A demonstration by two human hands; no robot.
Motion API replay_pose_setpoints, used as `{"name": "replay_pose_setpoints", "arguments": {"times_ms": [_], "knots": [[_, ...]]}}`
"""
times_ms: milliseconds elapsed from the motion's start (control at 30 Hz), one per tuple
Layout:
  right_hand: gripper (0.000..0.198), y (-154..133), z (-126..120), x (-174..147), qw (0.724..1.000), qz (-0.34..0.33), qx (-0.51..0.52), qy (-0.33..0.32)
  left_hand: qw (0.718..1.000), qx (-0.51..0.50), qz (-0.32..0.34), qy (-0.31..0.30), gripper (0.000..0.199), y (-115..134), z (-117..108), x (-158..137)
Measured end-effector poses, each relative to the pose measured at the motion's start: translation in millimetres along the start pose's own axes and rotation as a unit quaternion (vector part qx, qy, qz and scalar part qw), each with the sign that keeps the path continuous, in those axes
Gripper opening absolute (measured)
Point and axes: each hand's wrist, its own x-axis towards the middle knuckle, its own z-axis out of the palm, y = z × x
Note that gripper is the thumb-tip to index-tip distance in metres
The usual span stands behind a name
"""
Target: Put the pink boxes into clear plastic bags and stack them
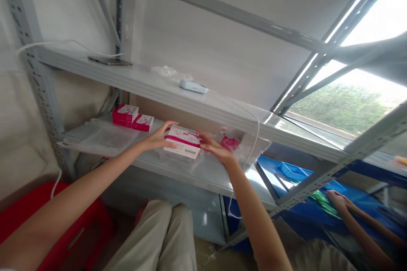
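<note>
My left hand (158,137) grips the left end of a white and pink carton (183,136) on the lower shelf. Its thumb is at the front and its fingers are at the back edge. From the other side, my right hand (214,145) holds the carton's right end. A barcode shows on the white front face; whether this is one carton or two stacked is unclear. Clear plastic (187,161) lies under and in front of it. To the left stand a taller stack of pink and white cartons (124,115) and a lower stack (143,122).
Clear plastic bags (110,136) lie left on the metal shelf (208,173), and a bag with pink contents (230,143) lies right. Above, the upper shelf (149,87) holds a pale blue corded device (193,86) and a phone-like slab (110,61). Another person's hands (338,199) are at far right.
</note>
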Motion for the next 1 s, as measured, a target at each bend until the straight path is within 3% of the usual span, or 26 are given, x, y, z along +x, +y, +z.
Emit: {"name": "replay_pose_setpoints", "arguments": {"times_ms": [133,300,467,700,867,1000], "knots": [[0.1,10.3,6.9,10.2,0.989,0.078,-0.106,-0.064,0.996,0.04,-0.037,-0.077,0.088,-11.9,-4.1,12.0],[0.074,23.4,2.8,27.7,0.964,0.143,-0.166,-0.153,0.945,0.185,-0.108,-0.246,0.084,-35.4,-9.7,34.5],[0.059,22.0,-13.0,39.0,0.944,0.21,-0.158,-0.198,0.895,0.185,-0.184,-0.362,0.072,-47.3,-7.1,55.2],[0.04,35.2,-22.2,48.7,0.936,0.277,-0.015,-0.218,0.882,0.151,-0.179,-0.408,0.064,-51.0,0.6,64.4],[0.042,55.3,-25.7,51.1,0.944,0.307,0.051,-0.111,0.896,0.213,-0.131,-0.367,0.07,-52.0,-3.7,59.4],[0.039,69.4,-30.3,54.2,0.955,0.285,0.069,-0.041,0.9,0.268,-0.099,-0.329,0.066,-62.7,-2.1,46.7]]}}
